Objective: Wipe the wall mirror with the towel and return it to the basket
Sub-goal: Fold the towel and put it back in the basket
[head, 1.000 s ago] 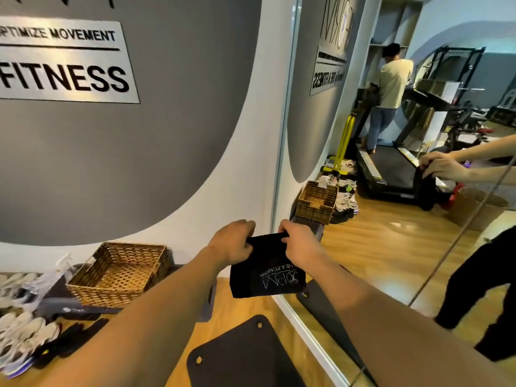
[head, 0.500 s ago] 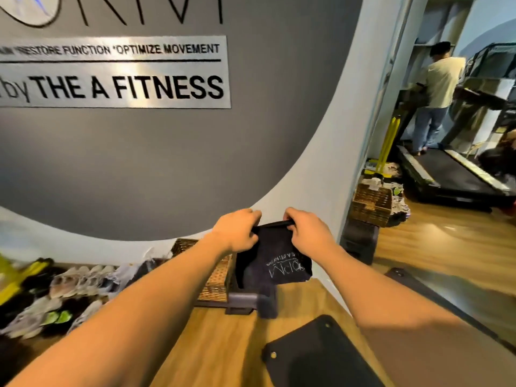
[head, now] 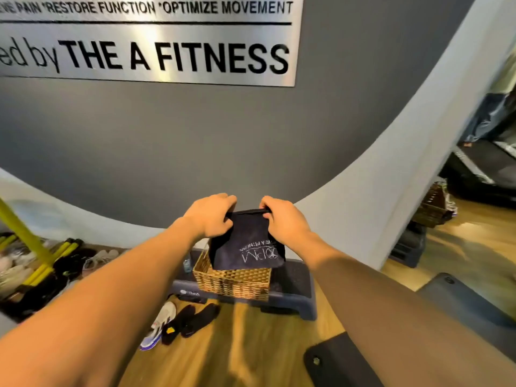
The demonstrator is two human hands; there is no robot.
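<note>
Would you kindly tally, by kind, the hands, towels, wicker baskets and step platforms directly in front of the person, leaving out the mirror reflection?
Hands: 2 (left hand, right hand)
Towel: 1
Wicker basket: 1
Step platform: 1
Total: 5

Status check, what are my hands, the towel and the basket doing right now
Left hand and right hand both grip the towel's top edge. Towel hangs over the basket, not released. Nothing in the way.
</note>
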